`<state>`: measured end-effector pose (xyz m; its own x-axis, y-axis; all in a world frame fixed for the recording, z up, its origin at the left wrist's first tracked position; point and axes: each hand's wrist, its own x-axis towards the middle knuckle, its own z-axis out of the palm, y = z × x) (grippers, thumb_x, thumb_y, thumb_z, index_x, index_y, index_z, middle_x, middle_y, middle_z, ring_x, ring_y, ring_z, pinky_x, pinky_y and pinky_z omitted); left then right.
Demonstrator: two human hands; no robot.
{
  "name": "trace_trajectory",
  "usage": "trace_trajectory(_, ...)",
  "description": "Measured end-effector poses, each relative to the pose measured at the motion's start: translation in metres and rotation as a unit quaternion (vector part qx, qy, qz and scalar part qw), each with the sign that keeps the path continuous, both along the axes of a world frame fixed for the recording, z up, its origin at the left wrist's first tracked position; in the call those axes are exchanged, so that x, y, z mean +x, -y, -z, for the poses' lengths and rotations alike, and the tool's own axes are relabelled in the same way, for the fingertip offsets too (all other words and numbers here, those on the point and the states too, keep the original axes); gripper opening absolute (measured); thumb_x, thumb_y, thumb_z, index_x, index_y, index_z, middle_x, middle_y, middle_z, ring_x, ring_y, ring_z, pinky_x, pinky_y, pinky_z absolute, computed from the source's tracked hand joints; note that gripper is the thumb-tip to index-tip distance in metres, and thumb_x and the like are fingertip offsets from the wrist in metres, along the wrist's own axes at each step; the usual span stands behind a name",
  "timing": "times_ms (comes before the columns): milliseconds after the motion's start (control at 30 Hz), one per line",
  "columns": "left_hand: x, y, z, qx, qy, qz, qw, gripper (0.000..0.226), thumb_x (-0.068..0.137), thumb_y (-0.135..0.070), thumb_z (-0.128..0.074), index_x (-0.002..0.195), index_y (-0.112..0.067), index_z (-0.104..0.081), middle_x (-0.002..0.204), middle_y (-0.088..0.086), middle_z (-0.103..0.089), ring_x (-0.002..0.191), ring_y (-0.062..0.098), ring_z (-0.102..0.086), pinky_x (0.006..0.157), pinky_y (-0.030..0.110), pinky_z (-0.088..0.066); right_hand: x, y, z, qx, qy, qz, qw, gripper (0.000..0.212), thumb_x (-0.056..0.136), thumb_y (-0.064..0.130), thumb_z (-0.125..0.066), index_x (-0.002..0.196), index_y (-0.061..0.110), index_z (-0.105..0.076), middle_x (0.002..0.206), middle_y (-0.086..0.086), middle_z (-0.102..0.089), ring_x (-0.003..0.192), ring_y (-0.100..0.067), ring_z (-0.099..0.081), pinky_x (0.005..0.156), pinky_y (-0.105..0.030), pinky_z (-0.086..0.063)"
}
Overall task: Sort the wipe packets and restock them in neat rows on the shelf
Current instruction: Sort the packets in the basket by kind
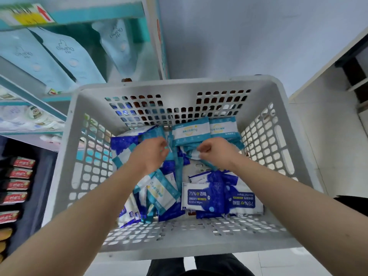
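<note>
now left hand [151,155], right hand [216,154] seemingly pinch two teal packets [185,145]

The pale grey perforated plastic basket [179,84] looks moulded, smooth and matt, with a faint sheen along its rim; the teal-and-white film wipe packets [191,130] are glossy plastic, creased at the sealed ends; the dark blue-and-white film wipe packets [201,198] shine more, their wrap crinkled and catching light; the pale blue soft packs [67,54] on the teal-edged shelf [99,12] look smooth, with a duller satin finish; the pale floor tiles [278,263] are glossy and reflective.
</note>
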<state>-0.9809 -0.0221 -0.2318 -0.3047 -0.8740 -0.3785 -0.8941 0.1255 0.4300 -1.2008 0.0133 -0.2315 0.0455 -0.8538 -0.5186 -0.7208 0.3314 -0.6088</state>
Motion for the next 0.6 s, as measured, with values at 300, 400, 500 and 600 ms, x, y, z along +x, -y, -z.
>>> trace_trajectory(300, 0.068, 0.016, 0.007, 0.093, 0.222, -0.018, 0.970, 0.081, 0.069, -0.043, -0.081, 0.132, -0.007, -0.044, 0.131, 0.015, -0.047, 0.114, 0.031, -0.053, 0.089, 0.038, -0.048, 0.086, 0.034, 0.023, 0.057, 0.076, 0.063, 0.993, 0.043, 0.091, 0.025, -0.064, 0.126, 0.002, -0.054, 0.123, -0.014, -0.059, 0.111, -0.027, -0.057, 0.095, -0.037, -0.048)
trace_trajectory(400, 0.074, 0.017, 0.012, 0.096, 0.188, -0.034, 0.977, 0.090, 0.062, -0.039, -0.086, 0.133, -0.007, -0.040, 0.131, 0.017, -0.045, 0.117, 0.031, -0.048, 0.089, 0.038, -0.047, 0.096, 0.036, 0.031, 0.071, 0.082, 0.097, 0.989, 0.047, 0.089, 0.026, -0.066, 0.127, 0.003, -0.052, 0.124, -0.013, -0.058, 0.111, -0.026, -0.057, 0.095, -0.036, -0.048)
trace_trajectory(500, 0.077, 0.016, 0.011, 0.102, 0.172, -0.052, 0.978, 0.094, 0.061, -0.040, -0.087, 0.134, -0.007, -0.038, 0.133, 0.017, -0.042, 0.120, 0.032, -0.046, 0.091, 0.039, -0.046, 0.100, 0.038, 0.036, 0.079, 0.085, 0.137, 0.984, 0.047, 0.085, 0.027, -0.072, 0.122, 0.004, -0.054, 0.118, -0.010, -0.060, 0.102, -0.022, -0.058, 0.086, -0.032, -0.049)
trace_trajectory(600, 0.078, 0.015, 0.010, 0.092, 0.198, -0.045, 0.975, 0.097, 0.062, -0.046, -0.085, 0.136, -0.008, -0.037, 0.135, 0.016, -0.037, 0.122, 0.034, -0.043, 0.095, 0.040, -0.043, 0.103, 0.040, 0.036, 0.092, 0.107, 0.140, 0.980, 0.037, 0.084, 0.025, -0.073, 0.104, -0.003, -0.063, 0.097, -0.010, -0.065, 0.088, -0.021, -0.061, 0.081, -0.037, -0.051)
